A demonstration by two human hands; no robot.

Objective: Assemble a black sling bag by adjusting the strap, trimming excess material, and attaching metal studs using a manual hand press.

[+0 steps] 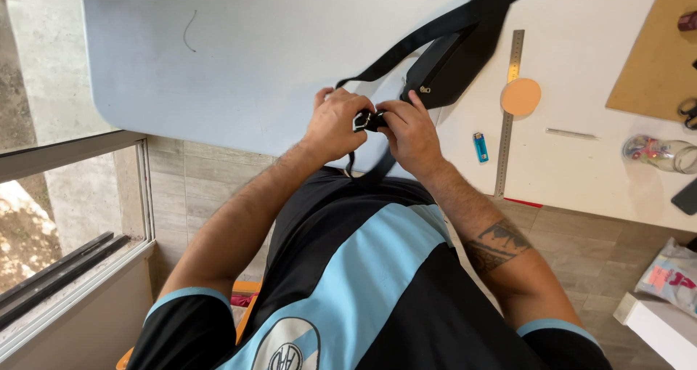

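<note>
A black waist bag (450, 68) lies on the white table (247, 58), its black strap (428, 36) running up to the far edge and looping back toward me. My left hand (335, 123) and my right hand (410, 132) meet at the table's near edge. Both pinch a small black buckle with a metal ring (367, 120) on the strap, fingers closed around it. A loose strap end hangs down below my hands over my lap.
Right of the bag lie a long metal ruler (507, 112), a round orange disc (521, 96), a blue lighter (480, 146) and a thin metal rod (571, 133). A brown board (653, 58), a clear jar (657, 153) and scissors (688, 112) sit at the far right. A window is at left.
</note>
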